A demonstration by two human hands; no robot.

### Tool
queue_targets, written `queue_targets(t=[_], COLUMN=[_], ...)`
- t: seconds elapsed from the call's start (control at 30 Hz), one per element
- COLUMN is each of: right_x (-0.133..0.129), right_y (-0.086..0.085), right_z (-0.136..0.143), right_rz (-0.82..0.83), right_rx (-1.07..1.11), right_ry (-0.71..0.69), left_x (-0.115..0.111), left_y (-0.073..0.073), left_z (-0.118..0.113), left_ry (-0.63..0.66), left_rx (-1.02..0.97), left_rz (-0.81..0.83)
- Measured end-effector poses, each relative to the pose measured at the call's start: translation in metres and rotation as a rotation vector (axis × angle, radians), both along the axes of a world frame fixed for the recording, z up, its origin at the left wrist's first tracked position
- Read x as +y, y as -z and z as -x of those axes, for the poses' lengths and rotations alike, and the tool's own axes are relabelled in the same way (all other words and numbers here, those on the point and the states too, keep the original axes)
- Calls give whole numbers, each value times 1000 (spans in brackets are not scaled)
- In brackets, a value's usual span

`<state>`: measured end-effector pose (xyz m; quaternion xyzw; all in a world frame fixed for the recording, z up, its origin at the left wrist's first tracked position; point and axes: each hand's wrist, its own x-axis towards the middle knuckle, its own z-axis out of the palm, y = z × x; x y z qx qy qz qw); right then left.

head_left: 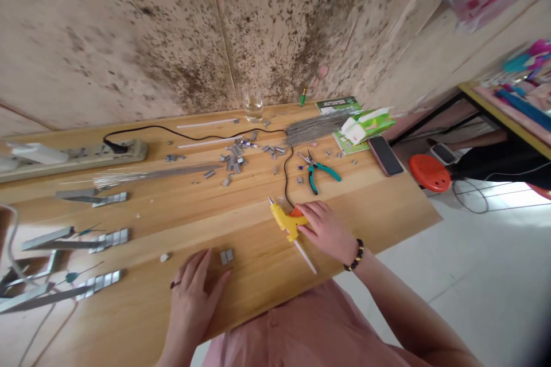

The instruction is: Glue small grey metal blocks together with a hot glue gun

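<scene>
My right hand [326,230] is closed round the handle of a yellow glue gun [282,219], which lies low over the wooden table with its nozzle to the upper left. A white glue stick [305,256] juts from its back end. My left hand [193,292] rests on the table, thumb and fingers apart. Just right of its fingertips sit two small grey blocks [227,256] side by side; whether a finger touches them I cannot tell. A small whitish lump [164,257] lies to the left of that hand.
Grey pieces [235,156], teal-handled pliers [321,172], thin wires [318,126] and a glass [253,108] lie farther back. A black cord [172,129] runs from the power strip [116,152]. Grey assemblies [109,239] stand left; a phone [385,156] lies near the right edge.
</scene>
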<state>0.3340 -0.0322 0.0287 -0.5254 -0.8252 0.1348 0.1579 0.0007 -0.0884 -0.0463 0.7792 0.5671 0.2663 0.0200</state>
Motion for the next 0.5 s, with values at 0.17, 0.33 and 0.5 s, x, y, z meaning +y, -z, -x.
queue_targets(t=[0.17, 0.33, 0.5], right_x=[-9, -6, 4], right_y=[11, 22, 29], right_z=[-22, -21, -18], right_rz=[54, 39, 29], right_rx=[-24, -59, -124], right_ry=[-3, -49, -97], left_x=[13, 13, 14], left_y=[3, 3, 4], left_z=[-8, -10, -7], left_ry=[43, 36, 45], left_rx=[11, -26, -37], left_rz=[-31, -52, -71])
